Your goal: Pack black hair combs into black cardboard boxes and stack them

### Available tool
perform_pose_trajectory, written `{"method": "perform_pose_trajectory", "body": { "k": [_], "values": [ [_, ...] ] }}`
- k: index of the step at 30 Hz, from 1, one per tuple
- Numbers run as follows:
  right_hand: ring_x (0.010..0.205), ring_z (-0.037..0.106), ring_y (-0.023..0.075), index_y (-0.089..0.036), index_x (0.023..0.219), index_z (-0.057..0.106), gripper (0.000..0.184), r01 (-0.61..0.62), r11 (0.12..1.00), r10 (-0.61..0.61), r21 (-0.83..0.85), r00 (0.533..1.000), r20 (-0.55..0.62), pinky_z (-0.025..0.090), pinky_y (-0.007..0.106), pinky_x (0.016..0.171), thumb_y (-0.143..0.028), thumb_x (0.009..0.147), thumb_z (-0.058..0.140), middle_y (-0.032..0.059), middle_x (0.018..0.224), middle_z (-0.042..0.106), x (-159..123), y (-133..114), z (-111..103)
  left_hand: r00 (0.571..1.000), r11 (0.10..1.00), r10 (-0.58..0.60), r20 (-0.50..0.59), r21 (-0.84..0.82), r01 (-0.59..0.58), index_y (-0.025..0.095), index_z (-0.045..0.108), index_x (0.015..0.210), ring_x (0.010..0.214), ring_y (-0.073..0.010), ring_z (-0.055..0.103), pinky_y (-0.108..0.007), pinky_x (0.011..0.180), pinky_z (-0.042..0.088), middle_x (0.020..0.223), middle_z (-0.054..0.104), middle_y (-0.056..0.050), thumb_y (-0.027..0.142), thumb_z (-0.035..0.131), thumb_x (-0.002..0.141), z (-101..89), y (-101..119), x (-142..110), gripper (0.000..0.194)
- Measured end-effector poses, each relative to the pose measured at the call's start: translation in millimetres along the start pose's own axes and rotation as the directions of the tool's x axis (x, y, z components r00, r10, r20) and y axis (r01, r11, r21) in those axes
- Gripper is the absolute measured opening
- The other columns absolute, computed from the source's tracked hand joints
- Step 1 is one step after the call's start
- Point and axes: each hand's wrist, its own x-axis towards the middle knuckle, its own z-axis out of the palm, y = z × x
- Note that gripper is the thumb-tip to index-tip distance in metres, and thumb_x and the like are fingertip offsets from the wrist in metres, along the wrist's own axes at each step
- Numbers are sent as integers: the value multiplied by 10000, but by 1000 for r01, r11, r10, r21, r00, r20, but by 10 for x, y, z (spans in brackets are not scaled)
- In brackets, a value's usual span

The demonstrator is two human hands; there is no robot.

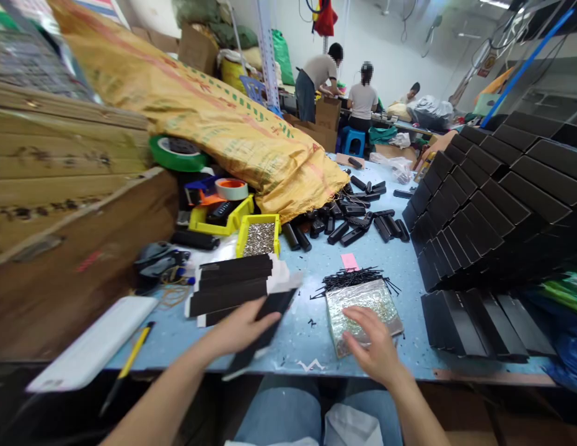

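Note:
My left hand (239, 328) grips a flat, folded black cardboard box (264, 334), thumb on top, tilted near the table's front edge. Beyond it lies a stack of more flat black boxes (235, 279) with white flaps. My right hand (374, 347) is open, fingers spread, over a pad wrapped in shiny clear tape (362, 306); whether the fingertips touch it I cannot tell. Along the pad's far edge sits a heap of thin black pins or screws (353, 279), and a few lie loose between my hands.
Stacked black boxes (478, 204) rise on the right. Black handheld pieces (353, 217) are strewn at the back beside a yellow woven sack (251, 136). A yellow bin (244, 235) holds small metal parts. A white case (93, 344) lies left. Several people work in the background.

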Motion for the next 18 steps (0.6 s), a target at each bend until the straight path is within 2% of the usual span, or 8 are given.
{"method": "perform_pose_trajectory", "body": {
  "k": [3, 5, 7, 8, 10, 13, 16, 18],
  "values": [
    [1135, 599, 240, -289, 1254, 604, 361, -12, 1000, 11, 26, 999, 53, 497, 428, 986, -251, 899, 553, 66, 1204, 659, 362, 97, 344, 998, 1000, -1, 68, 12, 1, 228, 654, 1074, 911, -298, 661, -356, 799, 493, 964, 725, -86, 442, 520, 828, 103, 88, 52, 352],
    [1087, 626, 223, -260, 1209, 635, 330, -144, 987, 150, -69, 983, 101, 511, 402, 964, -228, 900, 523, 60, 1171, 678, 700, 417, 352, 988, 985, -96, 119, 155, 77, 225, 672, 987, 850, -304, 658, -359, 765, 485, 897, 717, -77, 397, 608, 761, 66, -79, 123, 291],
    [1097, 620, 215, -205, 1228, 622, 378, -269, 942, 295, -202, 949, 113, 493, 386, 982, -147, 886, 473, 81, 1212, 660, 1112, 839, 297, 983, 951, -123, 139, 299, 76, 223, 671, 927, 863, -305, 644, -365, 775, 477, 917, 703, -67, 347, 686, 687, -29, -291, 211, 272],
    [1163, 582, 223, -170, 1273, 588, 441, -297, 923, 328, -243, 940, 96, 455, 397, 1025, -87, 867, 438, 107, 1285, 616, 1328, 1047, 278, 992, 937, -86, 91, 346, 50, 222, 665, 953, 920, -308, 631, -374, 810, 472, 981, 692, -70, 341, 702, 679, -85, -372, 267, 302],
    [1296, 468, 244, -131, 1340, 525, 562, -309, 906, 343, -291, 936, 74, 364, 424, 1096, 8, 809, 405, 139, 1406, 515, 1723, 1389, 289, 992, 923, 37, -120, 385, 12, 214, 625, 1077, 1076, -302, 577, -387, 921, 441, 1148, 642, -89, 368, 665, 752, -198, -449, 427, 362],
    [1327, 405, 281, -161, 1304, 561, 590, -275, 903, 325, -329, 939, 108, 303, 461, 1102, 50, 767, 436, 145, 1418, 496, 2082, 1648, 394, 926, 928, 81, -369, 366, 65, 157, 564, 1179, 1206, -266, 505, -366, 1043, 365, 1267, 578, -133, 301, 470, 910, -365, -422, 832, 320],
    [1263, 448, 299, -196, 1121, 658, 430, -242, 909, 302, -339, 943, 138, 297, 462, 1078, 15, 774, 519, 150, 1315, 572, 2111, 1701, 412, 934, 926, -23, -357, 345, 154, 110, 618, 1083, 1143, -286, 559, -378, 1003, 393, 1193, 623, -179, 131, 440, 872, -488, -432, 1317, 276],
    [1211, 493, 284, -198, 1056, 652, 341, -246, 911, 302, -330, 944, 131, 327, 431, 1056, -30, 768, 581, 138, 1243, 611, 1992, 1694, 306, 945, 923, -84, -317, 333, 194, 95, 660, 924, 1036, -308, 613, -401, 932, 432, 1052, 672, -197, 70, 478, 811, -519, -491, 1555, 215]
  ]
}}
